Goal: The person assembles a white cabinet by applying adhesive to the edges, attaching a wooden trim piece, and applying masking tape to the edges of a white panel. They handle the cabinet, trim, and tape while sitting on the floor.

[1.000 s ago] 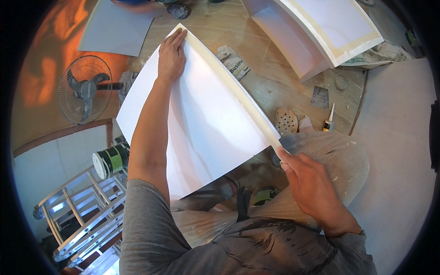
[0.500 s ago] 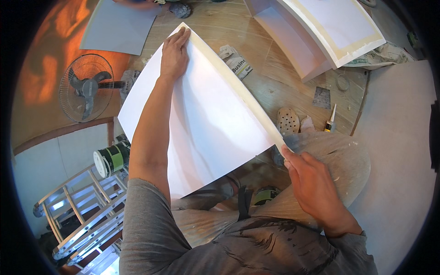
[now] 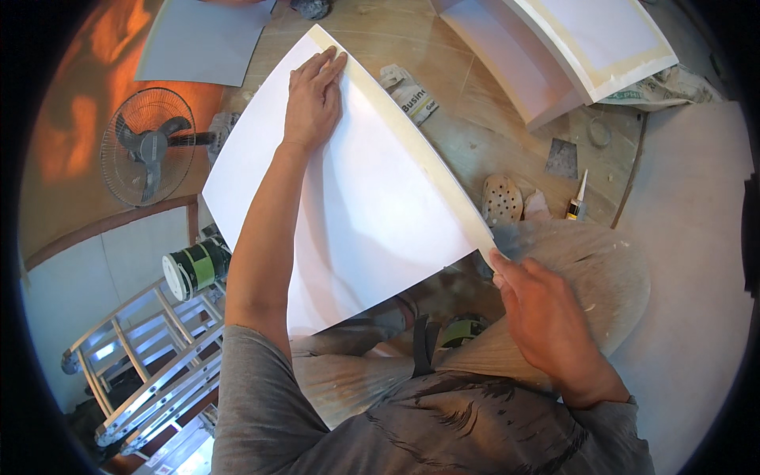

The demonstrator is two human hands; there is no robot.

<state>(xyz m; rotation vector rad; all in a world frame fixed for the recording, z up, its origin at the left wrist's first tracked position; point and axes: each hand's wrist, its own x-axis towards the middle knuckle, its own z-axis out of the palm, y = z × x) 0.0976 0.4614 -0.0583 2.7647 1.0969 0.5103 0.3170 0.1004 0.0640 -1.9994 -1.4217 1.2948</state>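
Observation:
A white panel (image 3: 380,229) lies tilted before me, with a strip of cream masking tape (image 3: 419,157) along its right edge. Near the panel's far corner my left hand (image 3: 315,99) presses down, fingers stretched out along the taped edge. At the near right corner the tape runs a little past the panel, and my right hand (image 3: 546,317) pinches that end between thumb and fingers. The fingertips' underside is hidden.
A white box-like piece (image 3: 554,71) with taped edges stands at far right. On the floor lie a clog (image 3: 502,198), a sealant tube (image 3: 576,202) and a grey square (image 3: 562,158). Left are a fan (image 3: 150,146), a paint bucket (image 3: 190,271) and a ladder (image 3: 150,372).
My left hand has shifted slightly right and nearer the taped edge. The panel has turned a little, its far corner slightly farther away. My right hand keeps its pinch on the tape end.

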